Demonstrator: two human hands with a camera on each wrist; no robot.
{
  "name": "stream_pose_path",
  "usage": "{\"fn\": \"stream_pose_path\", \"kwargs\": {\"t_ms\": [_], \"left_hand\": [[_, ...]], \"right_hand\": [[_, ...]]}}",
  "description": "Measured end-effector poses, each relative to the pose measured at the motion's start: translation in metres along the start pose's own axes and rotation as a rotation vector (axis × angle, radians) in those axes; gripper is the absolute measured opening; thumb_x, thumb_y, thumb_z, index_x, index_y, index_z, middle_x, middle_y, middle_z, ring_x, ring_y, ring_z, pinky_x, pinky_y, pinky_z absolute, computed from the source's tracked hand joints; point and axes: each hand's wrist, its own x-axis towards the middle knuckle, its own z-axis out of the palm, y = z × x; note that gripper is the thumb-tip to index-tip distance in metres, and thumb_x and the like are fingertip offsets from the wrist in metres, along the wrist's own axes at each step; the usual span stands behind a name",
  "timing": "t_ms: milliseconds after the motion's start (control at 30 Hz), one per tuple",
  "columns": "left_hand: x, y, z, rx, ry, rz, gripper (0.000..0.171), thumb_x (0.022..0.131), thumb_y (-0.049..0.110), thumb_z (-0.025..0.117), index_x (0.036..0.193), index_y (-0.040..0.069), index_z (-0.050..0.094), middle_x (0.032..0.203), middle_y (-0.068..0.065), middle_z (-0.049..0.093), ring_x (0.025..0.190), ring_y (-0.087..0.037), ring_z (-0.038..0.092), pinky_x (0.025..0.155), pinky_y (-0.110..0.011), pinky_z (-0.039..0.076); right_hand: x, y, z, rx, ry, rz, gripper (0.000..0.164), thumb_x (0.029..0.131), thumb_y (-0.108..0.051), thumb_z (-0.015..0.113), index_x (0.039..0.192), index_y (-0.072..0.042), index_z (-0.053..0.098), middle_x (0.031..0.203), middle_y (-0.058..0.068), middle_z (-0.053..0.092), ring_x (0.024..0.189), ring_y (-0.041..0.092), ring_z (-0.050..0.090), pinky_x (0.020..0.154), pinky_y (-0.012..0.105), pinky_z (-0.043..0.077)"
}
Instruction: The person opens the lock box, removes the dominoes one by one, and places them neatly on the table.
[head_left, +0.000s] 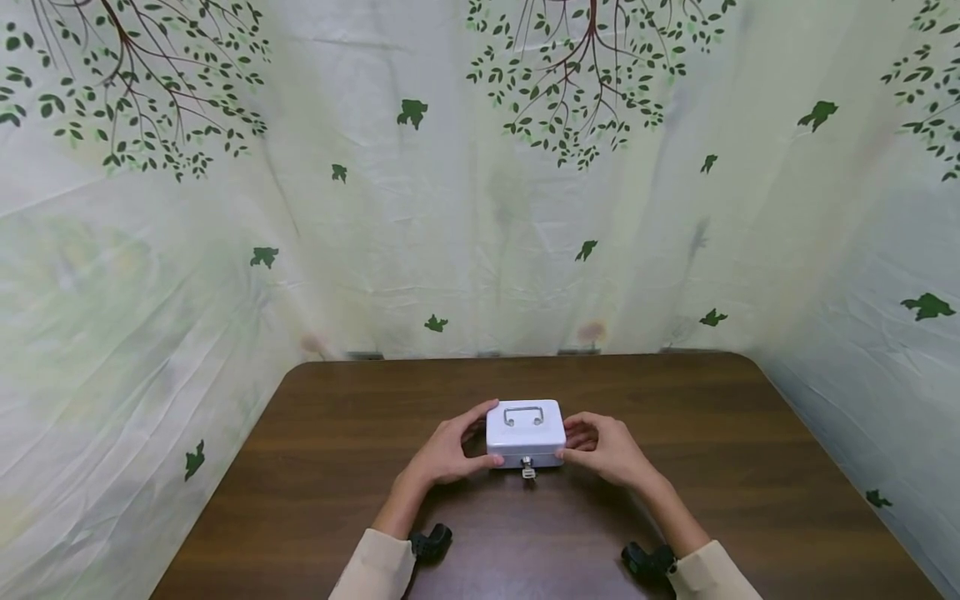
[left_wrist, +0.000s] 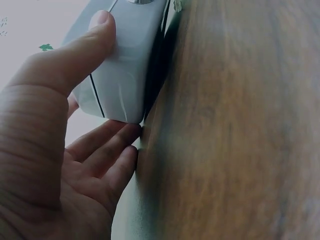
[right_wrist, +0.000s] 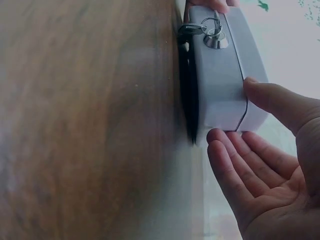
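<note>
A small white cash box (head_left: 525,437) with a wire handle (head_left: 523,409) folded on its lid sits on the table, its front towards me. Keys on a ring (right_wrist: 192,28) hang from the front lock (right_wrist: 216,41). My left hand (head_left: 444,452) holds the box's left end, thumb on the front face and fingers along the side to the back corner. At the opposite end, my right hand (head_left: 609,452) grips with its thumb (right_wrist: 257,89) on the front by the lid seam and fingertips (right_wrist: 216,136) against the side. The lid is closed.
The brown wooden table (head_left: 360,392) has rounded far corners. A pale curtain (head_left: 495,208) printed with branches and green leaves hangs behind it and along both sides. Black camera straps (head_left: 431,543) are worn at both wrists, below cream sleeves (head_left: 378,567).
</note>
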Motion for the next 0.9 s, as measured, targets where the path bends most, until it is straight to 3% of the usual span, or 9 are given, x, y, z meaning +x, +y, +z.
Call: {"fn": "stream_pose_path", "kwargs": {"t_ms": [900], "left_hand": [[0.0002, -0.0027, 0.0007, -0.022, -0.002, 0.055, 0.097, 0.08, 0.044, 0.089, 0.159, 0.024, 0.036, 0.156, 0.0, 0.051, 0.144, -0.016, 0.049, 0.119, -0.042, 0.044]], "right_hand": [[0.0004, 0.0047, 0.0051, 0.056, -0.026, 0.051, 0.051, 0.08, -0.02, 0.09, 0.121, -0.002, 0.065, 0.106, 0.009, 0.073, 0.092, 0.017, 0.073, 0.078, 0.025, 0.063]]}}
